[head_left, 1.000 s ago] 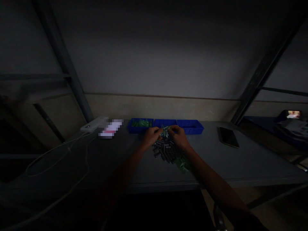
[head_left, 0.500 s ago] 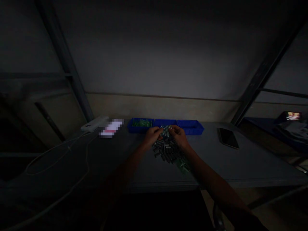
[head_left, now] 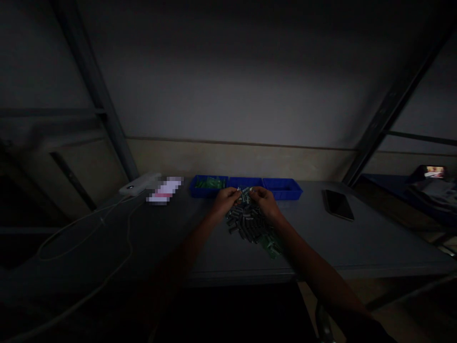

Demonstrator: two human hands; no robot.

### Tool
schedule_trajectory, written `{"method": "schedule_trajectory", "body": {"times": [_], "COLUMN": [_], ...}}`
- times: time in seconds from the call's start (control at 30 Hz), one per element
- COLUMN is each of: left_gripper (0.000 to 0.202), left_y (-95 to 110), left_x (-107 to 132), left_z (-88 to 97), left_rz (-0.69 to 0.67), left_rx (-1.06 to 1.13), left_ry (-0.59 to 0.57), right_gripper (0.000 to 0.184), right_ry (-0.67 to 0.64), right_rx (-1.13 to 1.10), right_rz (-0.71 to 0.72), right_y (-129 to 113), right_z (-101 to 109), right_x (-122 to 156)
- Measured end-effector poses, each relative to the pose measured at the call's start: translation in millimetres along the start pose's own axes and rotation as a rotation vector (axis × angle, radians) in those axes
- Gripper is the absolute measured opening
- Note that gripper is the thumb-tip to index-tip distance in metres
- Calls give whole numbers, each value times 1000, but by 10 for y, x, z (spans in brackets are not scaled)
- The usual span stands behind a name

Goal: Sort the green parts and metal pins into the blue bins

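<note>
Room's v. dim: grey wall (head_left: 243, 105) behind, metal post (head_left: 107, 107) at L and another post (head_left: 378, 114) at R. Grey table (head_left: 214, 252) runs across in front of the wall, bare surface both sides of the work. At its far edge, a row of blue trays, end to end: L tray (head_left: 203, 192) w/ green-wrapped stuff, middle tray (head_left: 246, 181) partly behind the fingers, R tray (head_left: 288, 195). White box (head_left: 141, 185) w/ cable (head_left: 129, 233) at far L; dark phone (head_left: 338, 205) well apart at R.

Pile of metal pieces (head_left: 246, 225) sits on the table just this side of the hands, pieces lying at mixed angles. L hand (head_left: 224, 200) & R hand (head_left: 264, 200) face each other, approx. equally near the bundle of shiny bits (head_left: 245, 196) pinched between their fingertips: right of L hand, left of R, middle tray just beyond. Bundle's long axis: can't tell, too dark. Green bag (head_left: 270, 244) lies at the pile's near R edge, beside R forearm.
</note>
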State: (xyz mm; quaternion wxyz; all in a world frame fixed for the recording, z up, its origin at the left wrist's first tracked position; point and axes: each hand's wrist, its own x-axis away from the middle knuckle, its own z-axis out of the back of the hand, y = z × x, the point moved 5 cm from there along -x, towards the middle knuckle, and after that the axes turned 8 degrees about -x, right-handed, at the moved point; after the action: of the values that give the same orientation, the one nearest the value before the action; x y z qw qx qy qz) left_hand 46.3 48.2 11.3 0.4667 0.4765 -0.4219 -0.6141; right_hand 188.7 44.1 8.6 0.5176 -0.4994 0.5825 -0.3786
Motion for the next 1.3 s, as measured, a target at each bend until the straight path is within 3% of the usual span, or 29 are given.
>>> {"method": "schedule_trajectory", "body": {"times": [0.23,0.5,0.67,0.87,1.03,1.3], "left_gripper": [15,18,13,18,18,28], "left_y": [2,-27,56,185,205,214], "left_x": [4,50,72,144,170,171], "left_z": [-20,-35,-59,-113,-94,-114], "left_rz": [51,111,-54,-345,-359,-492], "left_rx": [21,-92,-240,-525,-594,-754], "left_ry": [-67,-190,-215,-237,-248,-180], "right_gripper": [26,16,17,11,8,17], "right_ry": [-104,-202,-286,-348,-313,-244], "right_rx": [56,59,139,411,673,788], "right_rz": [-63,-128,-117,29,226,347], "right_y": [36,128,122,79,1,-182], "right_z": [-15,-21,-38,-56,-120,-110], "right_x": [10,4,34,56,90,101]}}
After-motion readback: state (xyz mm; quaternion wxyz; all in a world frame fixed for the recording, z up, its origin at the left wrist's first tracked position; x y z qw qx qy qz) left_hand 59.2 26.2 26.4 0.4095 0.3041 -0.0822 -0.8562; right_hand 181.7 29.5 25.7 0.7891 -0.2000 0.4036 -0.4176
